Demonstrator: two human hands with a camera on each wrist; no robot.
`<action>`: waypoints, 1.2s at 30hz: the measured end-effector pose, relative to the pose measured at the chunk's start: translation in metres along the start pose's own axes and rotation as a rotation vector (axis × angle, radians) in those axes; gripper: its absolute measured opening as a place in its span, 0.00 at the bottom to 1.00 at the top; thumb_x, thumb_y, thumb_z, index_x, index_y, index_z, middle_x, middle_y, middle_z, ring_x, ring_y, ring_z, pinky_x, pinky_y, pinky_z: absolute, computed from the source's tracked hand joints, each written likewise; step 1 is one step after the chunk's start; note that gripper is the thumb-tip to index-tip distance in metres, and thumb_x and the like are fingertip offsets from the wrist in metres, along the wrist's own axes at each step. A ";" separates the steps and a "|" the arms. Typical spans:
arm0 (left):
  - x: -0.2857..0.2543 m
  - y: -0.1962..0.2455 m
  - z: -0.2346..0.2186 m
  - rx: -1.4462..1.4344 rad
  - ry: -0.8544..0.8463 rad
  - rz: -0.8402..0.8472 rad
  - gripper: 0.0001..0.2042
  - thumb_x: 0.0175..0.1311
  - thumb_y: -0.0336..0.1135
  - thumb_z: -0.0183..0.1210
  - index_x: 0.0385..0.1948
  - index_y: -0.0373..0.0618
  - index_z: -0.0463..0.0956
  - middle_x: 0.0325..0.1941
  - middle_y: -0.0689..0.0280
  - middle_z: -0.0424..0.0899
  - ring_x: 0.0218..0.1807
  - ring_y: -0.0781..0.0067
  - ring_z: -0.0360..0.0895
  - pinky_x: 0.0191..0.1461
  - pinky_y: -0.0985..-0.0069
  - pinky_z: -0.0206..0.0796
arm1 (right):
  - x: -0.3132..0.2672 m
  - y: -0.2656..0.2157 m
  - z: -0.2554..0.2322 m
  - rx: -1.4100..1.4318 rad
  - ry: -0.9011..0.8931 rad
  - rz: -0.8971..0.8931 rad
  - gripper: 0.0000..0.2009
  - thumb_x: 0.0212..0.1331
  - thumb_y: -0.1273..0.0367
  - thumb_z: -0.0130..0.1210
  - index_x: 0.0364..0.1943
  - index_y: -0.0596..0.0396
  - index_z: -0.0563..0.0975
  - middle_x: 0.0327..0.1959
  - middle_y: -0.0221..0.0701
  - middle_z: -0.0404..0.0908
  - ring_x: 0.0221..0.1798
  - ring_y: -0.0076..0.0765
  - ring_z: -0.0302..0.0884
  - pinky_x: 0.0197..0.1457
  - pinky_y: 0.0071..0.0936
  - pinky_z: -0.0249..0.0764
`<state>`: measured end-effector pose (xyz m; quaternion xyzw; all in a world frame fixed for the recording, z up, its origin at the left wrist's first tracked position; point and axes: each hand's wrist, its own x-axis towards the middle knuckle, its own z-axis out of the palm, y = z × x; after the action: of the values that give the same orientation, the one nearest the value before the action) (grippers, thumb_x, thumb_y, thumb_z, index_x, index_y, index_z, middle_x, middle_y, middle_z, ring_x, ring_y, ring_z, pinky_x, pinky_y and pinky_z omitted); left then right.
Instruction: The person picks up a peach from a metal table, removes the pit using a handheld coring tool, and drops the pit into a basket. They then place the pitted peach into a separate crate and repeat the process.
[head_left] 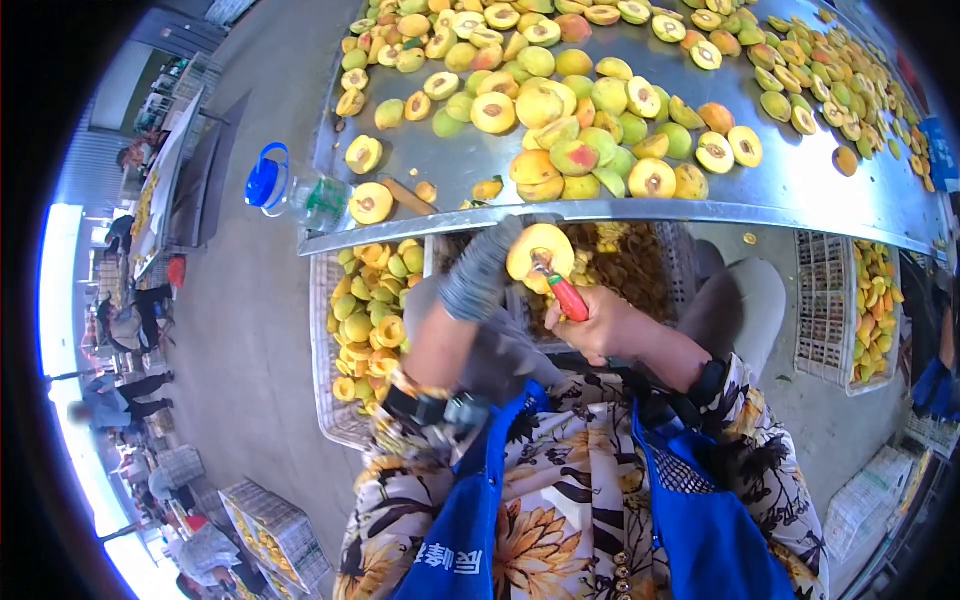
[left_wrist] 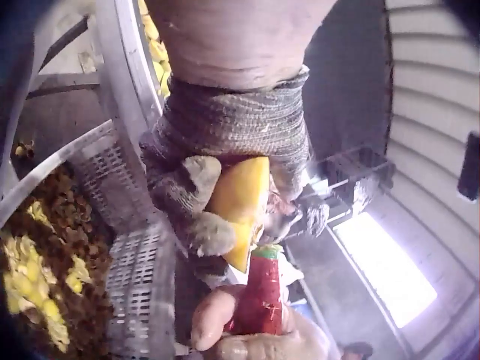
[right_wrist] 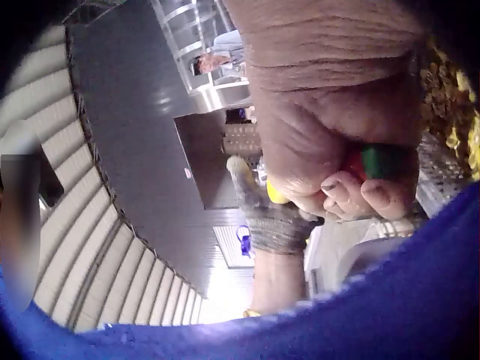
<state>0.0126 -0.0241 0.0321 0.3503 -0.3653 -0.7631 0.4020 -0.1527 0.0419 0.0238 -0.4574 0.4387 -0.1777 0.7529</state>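
My left hand, in a grey knit glove, holds a halved yellow peach with its cut face up. In the left wrist view, gloved fingers curl round the peach half. My bare right hand grips the red handle of a pitting tool, whose metal end is at the pit in the middle of the peach. A green band shows on the tool's handle. In the right wrist view, the right hand's fingers wrap the handle, and its metal end is hidden.
A metal table bears many peach halves. Below its edge stand a crate of peach halves at left, a crate of brown pits between the knees, and another crate at right. A blue-lidded bottle lies at the table's left corner.
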 end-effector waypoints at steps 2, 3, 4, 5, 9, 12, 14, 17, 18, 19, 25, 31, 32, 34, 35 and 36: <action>0.002 -0.046 -0.016 -0.104 0.174 0.152 0.11 0.56 0.34 0.51 0.36 0.37 0.72 0.35 0.62 0.77 0.35 0.71 0.75 0.37 0.78 0.70 | 0.006 -0.001 0.005 0.143 -0.070 0.029 0.03 0.49 0.74 0.44 0.27 0.56 0.69 0.13 0.26 0.66 0.10 0.20 0.64 0.13 0.20 0.61; 0.001 -0.050 -0.012 -0.195 0.226 0.162 0.10 0.56 0.34 0.51 0.35 0.36 0.72 0.33 0.61 0.77 0.34 0.71 0.76 0.36 0.78 0.70 | 0.008 -0.001 0.008 0.102 -0.050 0.065 0.03 0.49 0.75 0.44 0.28 0.56 0.69 0.13 0.27 0.66 0.09 0.22 0.63 0.12 0.20 0.60; 0.001 -0.051 -0.008 -0.290 0.275 0.174 0.10 0.56 0.33 0.51 0.34 0.36 0.72 0.32 0.61 0.77 0.33 0.70 0.76 0.34 0.78 0.70 | 0.009 -0.002 0.010 0.058 -0.027 0.102 0.04 0.49 0.75 0.43 0.28 0.57 0.69 0.12 0.27 0.66 0.09 0.23 0.63 0.11 0.21 0.60; 0.001 -0.045 -0.004 -0.372 0.224 0.135 0.09 0.55 0.32 0.52 0.32 0.36 0.72 0.29 0.60 0.77 0.30 0.69 0.76 0.32 0.77 0.70 | 0.008 -0.003 0.011 0.011 -0.025 0.073 0.05 0.51 0.76 0.45 0.33 0.57 0.69 0.12 0.25 0.63 0.08 0.20 0.60 0.10 0.20 0.59; 0.000 -0.049 -0.010 -0.270 0.171 0.082 0.12 0.52 0.36 0.54 0.32 0.37 0.72 0.29 0.53 0.77 0.29 0.64 0.76 0.33 0.73 0.72 | 0.008 0.000 0.007 0.010 -0.083 0.154 0.06 0.48 0.76 0.46 0.32 0.56 0.70 0.12 0.27 0.64 0.10 0.21 0.62 0.12 0.22 0.59; 0.005 -0.057 -0.014 -0.193 0.103 0.098 0.14 0.52 0.39 0.54 0.34 0.37 0.71 0.28 0.52 0.77 0.26 0.65 0.76 0.30 0.74 0.72 | 0.005 0.001 0.004 0.399 -0.317 0.253 0.08 0.49 0.75 0.47 0.35 0.55 0.69 0.11 0.23 0.60 0.10 0.17 0.56 0.11 0.20 0.55; 0.005 -0.053 -0.010 -0.349 -0.024 0.064 0.16 0.52 0.41 0.54 0.35 0.37 0.71 0.29 0.52 0.77 0.26 0.64 0.76 0.29 0.74 0.72 | 0.006 0.006 0.006 0.485 -0.376 0.287 0.09 0.51 0.75 0.47 0.37 0.54 0.68 0.11 0.21 0.56 0.09 0.15 0.49 0.11 0.17 0.51; 0.007 -0.054 -0.007 -0.420 0.044 0.067 0.15 0.53 0.39 0.53 0.35 0.36 0.71 0.29 0.53 0.77 0.27 0.65 0.76 0.31 0.74 0.71 | 0.013 0.017 0.006 0.661 -0.480 0.250 0.09 0.51 0.75 0.48 0.37 0.55 0.68 0.10 0.20 0.55 0.08 0.14 0.48 0.11 0.16 0.51; 0.010 -0.053 -0.008 -0.441 0.124 0.078 0.13 0.53 0.37 0.52 0.35 0.35 0.72 0.30 0.54 0.78 0.30 0.66 0.76 0.35 0.74 0.70 | 0.017 0.020 0.004 0.711 -0.500 0.213 0.09 0.50 0.75 0.49 0.37 0.55 0.68 0.10 0.20 0.56 0.08 0.14 0.50 0.11 0.16 0.51; 0.005 -0.049 -0.008 -0.355 0.334 0.157 0.13 0.51 0.35 0.52 0.35 0.35 0.72 0.30 0.55 0.77 0.29 0.66 0.76 0.34 0.75 0.70 | 0.018 0.023 0.003 0.764 -0.518 0.177 0.09 0.50 0.75 0.49 0.36 0.56 0.68 0.09 0.21 0.57 0.08 0.15 0.51 0.11 0.16 0.52; -0.099 -0.011 -0.170 0.606 0.693 0.285 0.12 0.45 0.30 0.59 0.33 0.39 0.75 0.31 0.64 0.78 0.34 0.73 0.75 0.37 0.75 0.69 | 0.000 0.048 -0.050 0.185 -0.292 0.201 0.08 0.47 0.73 0.52 0.34 0.56 0.72 0.14 0.27 0.71 0.12 0.19 0.63 0.15 0.17 0.59; -0.129 0.007 -0.191 -0.049 0.793 -0.011 0.13 0.55 0.40 0.54 0.32 0.39 0.75 0.29 0.64 0.78 0.30 0.70 0.76 0.32 0.78 0.70 | 0.031 0.089 -0.061 -0.866 0.278 -0.056 0.10 0.44 0.69 0.55 0.33 0.56 0.75 0.21 0.39 0.76 0.22 0.39 0.73 0.27 0.29 0.69; -0.121 0.015 -0.165 -0.140 0.733 0.023 0.15 0.55 0.42 0.53 0.33 0.38 0.74 0.29 0.63 0.78 0.29 0.69 0.76 0.32 0.78 0.70 | 0.028 0.074 -0.048 -0.534 0.403 -0.066 0.10 0.45 0.67 0.55 0.33 0.56 0.74 0.21 0.42 0.75 0.23 0.44 0.74 0.29 0.32 0.70; -0.094 0.019 -0.128 -0.180 0.655 0.067 0.20 0.57 0.48 0.50 0.31 0.35 0.73 0.28 0.60 0.79 0.28 0.68 0.77 0.33 0.75 0.71 | 0.028 0.036 -0.026 -0.569 0.428 -0.295 0.12 0.45 0.66 0.56 0.33 0.56 0.73 0.21 0.43 0.74 0.24 0.45 0.74 0.29 0.31 0.70; -0.080 0.017 -0.114 -0.187 0.567 0.085 0.21 0.57 0.50 0.49 0.31 0.34 0.73 0.28 0.58 0.79 0.29 0.67 0.77 0.33 0.74 0.72 | 0.029 0.021 -0.015 -0.518 0.430 -0.375 0.12 0.45 0.66 0.56 0.32 0.57 0.72 0.21 0.43 0.74 0.24 0.46 0.74 0.29 0.31 0.70; -0.068 0.016 -0.098 -0.193 0.477 0.103 0.23 0.58 0.51 0.48 0.31 0.33 0.72 0.28 0.57 0.79 0.29 0.66 0.77 0.34 0.73 0.72 | 0.030 0.006 -0.007 -0.565 0.384 -0.386 0.15 0.45 0.65 0.57 0.36 0.56 0.72 0.22 0.44 0.74 0.26 0.45 0.75 0.30 0.31 0.71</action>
<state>0.1288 0.0014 0.0144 0.4613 -0.2031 -0.6686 0.5467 -0.1428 0.0207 0.0026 -0.6793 0.5092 -0.2706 0.4540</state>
